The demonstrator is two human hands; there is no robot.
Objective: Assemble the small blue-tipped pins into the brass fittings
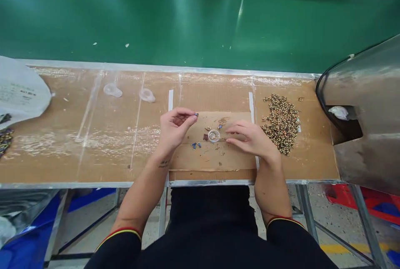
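My left hand (175, 129) is raised over the left side of a cardboard sheet, thumb and forefinger pinching a small bluish metal fitting (196, 115). My right hand (251, 138) hovers at the sheet's right side, thumb and forefinger apart, their tips close to a tiny brass-coloured bit (224, 138). Between the hands stands a small clear round cup (214, 136); its contents are too small to make out. Beside the cup lie reddish-brown pieces (205, 137). Several blue fittings (194, 145) sit nearer me, and brass-coloured pieces (208, 128) lie behind the cup.
A large heap of brass-coloured fittings (281, 123) lies to the right, before a metal machine housing (371, 102) with a black cable. Two clear plastic pieces (112, 90) (147, 95) rest at left. A white bag (23, 90) is far left. A green surface (200, 23) runs behind the bench.
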